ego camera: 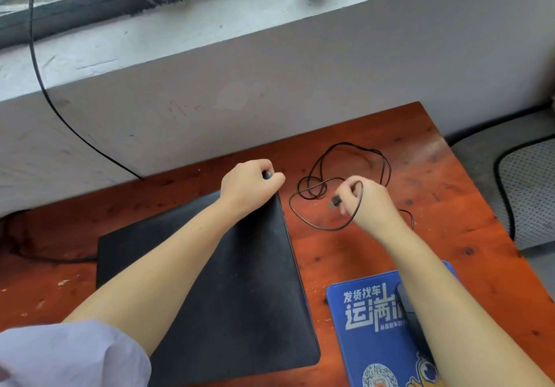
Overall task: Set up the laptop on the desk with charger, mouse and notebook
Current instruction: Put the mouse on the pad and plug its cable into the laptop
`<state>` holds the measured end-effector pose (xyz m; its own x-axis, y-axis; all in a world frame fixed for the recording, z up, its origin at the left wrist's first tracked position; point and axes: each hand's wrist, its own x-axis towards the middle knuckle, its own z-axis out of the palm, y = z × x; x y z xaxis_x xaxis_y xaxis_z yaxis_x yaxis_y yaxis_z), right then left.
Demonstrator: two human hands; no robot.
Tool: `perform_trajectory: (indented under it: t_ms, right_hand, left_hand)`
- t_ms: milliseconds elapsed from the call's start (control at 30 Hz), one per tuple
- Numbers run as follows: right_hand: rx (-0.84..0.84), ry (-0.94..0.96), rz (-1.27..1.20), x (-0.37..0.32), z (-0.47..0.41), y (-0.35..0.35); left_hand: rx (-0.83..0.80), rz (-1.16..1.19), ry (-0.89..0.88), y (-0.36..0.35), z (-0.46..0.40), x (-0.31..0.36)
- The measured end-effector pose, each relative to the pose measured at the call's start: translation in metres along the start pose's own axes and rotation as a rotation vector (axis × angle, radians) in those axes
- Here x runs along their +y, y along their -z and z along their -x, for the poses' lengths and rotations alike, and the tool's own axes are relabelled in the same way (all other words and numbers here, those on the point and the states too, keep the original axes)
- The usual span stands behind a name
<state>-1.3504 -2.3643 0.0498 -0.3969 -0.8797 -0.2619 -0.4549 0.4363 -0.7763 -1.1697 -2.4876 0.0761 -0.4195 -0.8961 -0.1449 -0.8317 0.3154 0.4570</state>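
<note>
Right hand pinches the plug of the black cable, fingers closed on it. Left hand is closed on the laptop's far right corner, steadying it; something small and dark sits under the fingertips, not identifiable. Laptop lies shut, flat, mid-desk. Cable loops loose near the desk's far edge. Mouse rests on the blue mat at the near right corner, partly behind the forearm. Notebook not visible. Step: connecting the charger, judged. Next: align plug with the port on the laptop's right edge.
</note>
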Motion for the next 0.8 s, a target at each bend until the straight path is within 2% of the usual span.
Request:
perform_trajectory:
  t_ms: [33,67,133,200,233,300,400,433,467,533,600,667,733,800]
  right_hand:
    - [-0.113,-0.107,0.173,0.004,-0.002,0.010]
    - [-0.287,-0.216,0.244,0.008,-0.003,0.017]
    - [-0.659,-0.354,0.077,0.013,0.003,0.022]
    - [-0.909,-0.370,-0.272,0.017,0.012,0.018]
    - [-0.981,-0.343,-0.459,0.019,0.016,0.014]
    - [-1.062,-0.310,-0.894,0.021,0.025,0.005]
    - [-1.248,-0.250,-1.686,0.011,0.035,-0.007]
    - [-1.266,-0.220,-1.872,0.005,0.035,-0.009]
    - [-1.258,-0.183,-1.976,0.001,0.033,-0.008]
    - [-1.155,-0.107,-1.967,-0.004,0.029,-0.005]
    - [-0.954,-0.116,-1.780,-0.003,0.024,-0.001]
    - [-0.716,-0.123,-1.454,0.004,0.020,0.001]
    - [-0.501,-0.110,-1.235,0.011,0.018,-0.004]
    - [-0.377,-0.096,-1.084,0.016,0.017,-0.009]
  left_hand:
    - [-0.001,-0.004,0.002,-0.001,-0.001,0.000]
    - [-0.003,-0.006,0.004,-0.001,-0.001,0.000]
    - [-0.011,-0.005,0.006,-0.003,-0.002,0.000]
    - [-0.018,-0.004,0.007,-0.004,-0.002,0.000]
    - [-0.021,-0.005,0.007,-0.004,-0.002,0.000]
    - [-0.024,-0.004,0.010,-0.004,-0.001,0.001]
    - [-0.033,-0.011,0.012,-0.004,-0.001,0.002]
    - [-0.035,-0.013,0.013,-0.004,-0.002,0.002]
    - [-0.035,-0.015,0.013,-0.005,-0.002,0.002]
    - [-0.032,-0.017,0.014,-0.006,-0.002,0.002]
    - [-0.034,-0.018,0.014,-0.007,-0.001,0.002]
    - [-0.040,-0.019,0.013,-0.009,-0.001,0.002]
    - [-0.045,-0.017,0.015,-0.011,-0.001,0.003]
    - [-0.049,-0.015,0.019,-0.013,-0.001,0.002]
